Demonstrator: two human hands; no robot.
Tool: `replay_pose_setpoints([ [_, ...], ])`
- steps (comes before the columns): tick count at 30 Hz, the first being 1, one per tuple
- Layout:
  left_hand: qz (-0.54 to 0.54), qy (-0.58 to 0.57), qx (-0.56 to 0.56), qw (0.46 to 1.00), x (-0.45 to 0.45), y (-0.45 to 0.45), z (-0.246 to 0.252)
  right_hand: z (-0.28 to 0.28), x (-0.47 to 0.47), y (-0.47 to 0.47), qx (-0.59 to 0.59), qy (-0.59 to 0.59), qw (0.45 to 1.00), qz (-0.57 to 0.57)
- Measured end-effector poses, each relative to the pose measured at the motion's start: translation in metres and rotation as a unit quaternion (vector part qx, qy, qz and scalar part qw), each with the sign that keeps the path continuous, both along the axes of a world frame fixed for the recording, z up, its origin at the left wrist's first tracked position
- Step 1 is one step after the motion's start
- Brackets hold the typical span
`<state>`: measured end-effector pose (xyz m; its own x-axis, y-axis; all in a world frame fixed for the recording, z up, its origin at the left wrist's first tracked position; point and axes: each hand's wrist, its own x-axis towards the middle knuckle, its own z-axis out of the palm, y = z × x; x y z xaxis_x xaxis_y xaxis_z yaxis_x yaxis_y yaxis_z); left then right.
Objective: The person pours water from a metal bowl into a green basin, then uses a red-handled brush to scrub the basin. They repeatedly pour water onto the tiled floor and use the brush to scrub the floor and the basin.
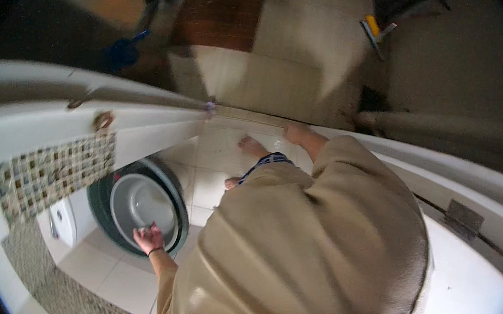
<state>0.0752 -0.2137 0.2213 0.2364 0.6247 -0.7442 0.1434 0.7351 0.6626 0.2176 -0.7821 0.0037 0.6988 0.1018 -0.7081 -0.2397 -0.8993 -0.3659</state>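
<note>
My left hand (147, 238), with a dark band on its wrist, is over the near rim of a pale grey basin (144, 200). Its fingers are curled, and a small pale spot shows among them, too blurred to name. The basin sits inside a larger dark green tub (182, 216) on the tiled floor. Farther forward, past the end of a tan sleeve, my right hand (294, 134) is blurred near the floor sill of a doorway. Whether it holds anything cannot be made out. My bare feet (252, 146) show beside blue patterned cloth (274, 158).
Left of the tub are a white fixture (65, 222) and a wall with a mosaic strip (59, 172). A white surface (459, 292) lies at my right. Beyond the sill are a brown mat (221, 9), a yellow-handled squeegee (373, 31) and a blue handled object (124, 52).
</note>
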Motion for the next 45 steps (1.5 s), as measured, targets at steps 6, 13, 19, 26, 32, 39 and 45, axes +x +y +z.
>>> replay_pose_setpoints([
  [6,-0.114,0.099,0.082,0.985,-0.018,0.010,0.009,0.099,0.035,0.163,0.190,0.006,0.956,0.223],
  [13,-0.223,0.191,0.431,0.853,-0.059,0.104,-0.050,0.116,0.019,0.229,0.117,0.038,0.954,0.273],
  [19,-0.301,0.271,0.583,0.705,0.042,0.215,0.074,0.127,-0.017,0.260,0.085,0.023,0.926,0.367],
  [26,-0.079,0.211,0.685,0.693,0.080,0.318,0.153,0.162,-0.016,0.305,0.152,0.001,0.959,0.241],
  [32,-0.200,0.422,0.371,0.803,-0.045,0.212,-0.064,0.165,0.021,0.450,0.237,-0.196,0.886,0.348],
  [39,-0.174,0.424,0.254,0.852,-0.092,0.100,-0.148,0.103,0.070,0.590,0.057,-0.177,0.939,0.291],
  [45,-0.174,0.371,0.017,0.912,-0.084,0.069,-0.222,0.192,0.077,0.650,0.219,-0.247,0.814,0.478],
])
